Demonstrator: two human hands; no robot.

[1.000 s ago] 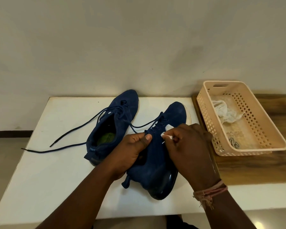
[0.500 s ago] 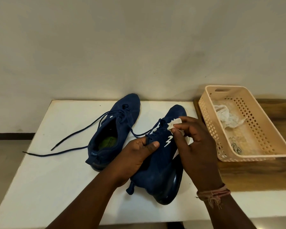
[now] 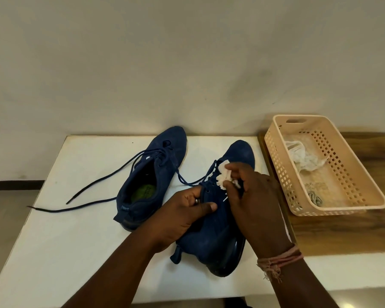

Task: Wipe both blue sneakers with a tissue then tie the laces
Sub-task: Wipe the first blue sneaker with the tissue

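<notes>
**Tissue pressed to the right-hand sneaker**

Head view: a white rectangular worktop (image 3: 60,241) stands against a pale wall and carries two dark blue suede lace-up sneakers. The left-hand blue sneaker (image 3: 156,174) lies near the far edge, toe toward the wall, its opening showing a green insole. Its dark blue untied laces (image 3: 93,187) trail loose across the worktop toward the left edge.

The right-hand blue sneaker (image 3: 218,232) sits toward the right edge of the worktop, tipped onto its side so that the dark sole faces right and its heel points to the near edge. The left hand (image 3: 185,218) holds this sneaker at the collar, fingers curled over the opening and thumb laid across the side panel. The right hand (image 3: 256,207) pinches a crumpled white tissue (image 3: 223,176) between thumb and fingertips, and the tissue touches the sneaker's upper just beside the lace eyelets. A bundle of pinkish thread (image 3: 278,261) circles the right wrist.

To the right, on a brown wood-grain surface (image 3: 342,236) adjoining the worktop, stands a peach perforated plastic basket (image 3: 282,170). Inside it lie a crumpled white tissue wad (image 3: 305,158) toward the far end and a small dark patterned item (image 3: 315,196) near the front; what that item is cannot be told.
</notes>
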